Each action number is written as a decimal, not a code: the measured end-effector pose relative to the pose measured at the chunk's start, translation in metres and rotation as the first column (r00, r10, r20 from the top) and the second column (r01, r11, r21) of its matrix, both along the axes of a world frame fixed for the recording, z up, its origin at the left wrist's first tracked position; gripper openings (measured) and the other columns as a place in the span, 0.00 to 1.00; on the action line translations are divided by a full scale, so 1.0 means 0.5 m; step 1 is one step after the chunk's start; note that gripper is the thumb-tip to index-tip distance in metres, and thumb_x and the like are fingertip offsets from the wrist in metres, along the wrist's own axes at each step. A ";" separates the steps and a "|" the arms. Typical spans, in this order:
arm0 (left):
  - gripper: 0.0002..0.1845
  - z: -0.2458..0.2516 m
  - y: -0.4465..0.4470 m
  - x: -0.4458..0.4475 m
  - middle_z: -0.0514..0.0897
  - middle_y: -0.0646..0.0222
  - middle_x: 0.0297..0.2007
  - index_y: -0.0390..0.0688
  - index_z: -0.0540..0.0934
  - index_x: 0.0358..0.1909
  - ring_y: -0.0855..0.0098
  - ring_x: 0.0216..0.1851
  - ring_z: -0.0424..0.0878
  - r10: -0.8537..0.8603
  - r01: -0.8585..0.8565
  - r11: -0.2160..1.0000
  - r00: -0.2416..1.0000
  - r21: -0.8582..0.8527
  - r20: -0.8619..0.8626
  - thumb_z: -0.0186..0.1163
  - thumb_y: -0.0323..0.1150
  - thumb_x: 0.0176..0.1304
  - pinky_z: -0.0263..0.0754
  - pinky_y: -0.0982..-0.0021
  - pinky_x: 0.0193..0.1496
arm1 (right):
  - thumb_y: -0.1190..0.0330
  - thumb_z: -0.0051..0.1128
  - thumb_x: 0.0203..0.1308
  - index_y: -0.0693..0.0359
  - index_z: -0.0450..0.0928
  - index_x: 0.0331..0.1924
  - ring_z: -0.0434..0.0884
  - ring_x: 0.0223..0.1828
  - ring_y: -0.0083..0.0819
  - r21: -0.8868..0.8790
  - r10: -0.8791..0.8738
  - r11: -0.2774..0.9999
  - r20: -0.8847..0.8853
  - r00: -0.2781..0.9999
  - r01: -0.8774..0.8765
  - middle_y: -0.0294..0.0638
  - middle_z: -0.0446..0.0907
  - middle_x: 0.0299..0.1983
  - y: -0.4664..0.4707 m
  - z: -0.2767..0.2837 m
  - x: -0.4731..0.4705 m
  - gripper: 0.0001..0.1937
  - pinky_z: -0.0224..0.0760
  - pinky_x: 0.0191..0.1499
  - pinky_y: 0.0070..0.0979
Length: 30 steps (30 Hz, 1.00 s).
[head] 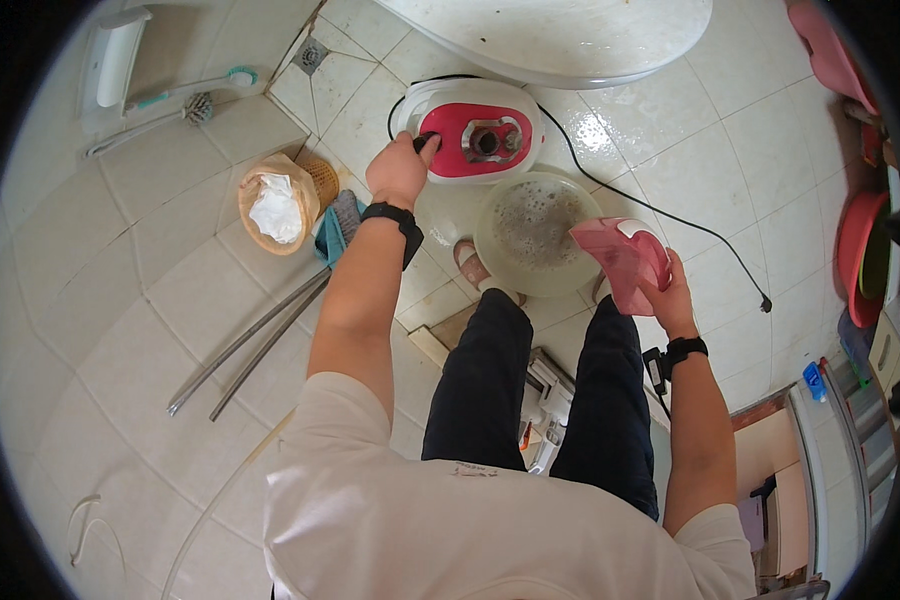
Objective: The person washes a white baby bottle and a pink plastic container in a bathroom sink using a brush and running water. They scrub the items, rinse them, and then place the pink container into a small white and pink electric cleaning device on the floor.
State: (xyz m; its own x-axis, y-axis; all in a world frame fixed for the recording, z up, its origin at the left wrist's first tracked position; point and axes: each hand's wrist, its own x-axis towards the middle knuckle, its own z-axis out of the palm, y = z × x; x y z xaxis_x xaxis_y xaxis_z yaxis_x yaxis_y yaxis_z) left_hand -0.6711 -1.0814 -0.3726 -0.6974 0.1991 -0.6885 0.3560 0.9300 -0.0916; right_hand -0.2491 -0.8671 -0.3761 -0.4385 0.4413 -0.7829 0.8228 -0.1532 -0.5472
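Observation:
A red-and-white electric appliance base (525,150), probably a garment steamer's, sits on the tiled floor with a round opening in its top recess. My left hand (399,169) is at its left end, thumb and fingers around a small black knob (421,142) that they partly hide. My right hand (671,296) holds a translucent pink plastic container (621,262), probably a water tank, tilted beside the right rim of a pale plastic basin (481,247). Grey, foamy water (536,214) fills the basin, which stands between my feet and the base.
A black power cord (645,196) runs right across wet tiles to its loose plug (766,304). Left are a lined wastebasket (253,214) and two metal tubes (247,341). A white ceramic fixture (570,45) stands ahead; red basins (855,262) lean at the right.

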 end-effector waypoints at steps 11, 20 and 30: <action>0.30 0.000 -0.007 0.006 0.85 0.57 0.39 0.45 0.75 0.51 0.55 0.44 0.84 -0.080 0.092 0.989 0.992 0.115 -0.102 0.63 0.58 0.57 0.79 0.58 0.43 | 0.70 0.68 0.53 0.68 0.60 0.68 0.77 0.59 0.41 0.008 0.031 0.999 0.019 0.999 -0.031 0.54 0.76 0.58 -0.003 -0.009 0.006 0.39 0.70 0.61 0.32; 0.30 0.013 -0.027 0.011 0.85 0.55 0.42 0.43 0.76 0.49 0.54 0.43 0.84 -0.234 0.292 0.890 0.952 0.350 -0.199 0.61 0.58 0.58 0.78 0.57 0.45 | 0.70 0.69 0.51 0.69 0.59 0.68 0.76 0.60 0.42 -0.002 0.023 1.000 -0.012 1.000 -0.023 0.54 0.74 0.59 -0.002 -0.009 -0.011 0.40 0.70 0.61 0.33; 0.29 0.030 -0.036 -0.005 0.85 0.55 0.37 0.41 0.76 0.47 0.53 0.38 0.84 0.133 -0.055 0.962 0.950 0.268 -0.282 0.61 0.57 0.59 0.77 0.55 0.40 | 0.70 0.69 0.51 0.69 0.60 0.67 0.76 0.60 0.43 0.008 0.059 0.998 0.028 0.998 -0.060 0.55 0.75 0.59 0.001 0.016 -0.033 0.39 0.70 0.62 0.33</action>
State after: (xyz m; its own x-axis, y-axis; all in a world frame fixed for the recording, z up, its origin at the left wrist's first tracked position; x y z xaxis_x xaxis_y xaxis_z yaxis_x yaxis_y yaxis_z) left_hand -0.6739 -1.0995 -0.3577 -0.8848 0.2635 -0.3844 0.2592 0.9637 0.0640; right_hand -0.2656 -0.8664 -0.3682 -0.4427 0.4219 -0.7912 0.8450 -0.0989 -0.5255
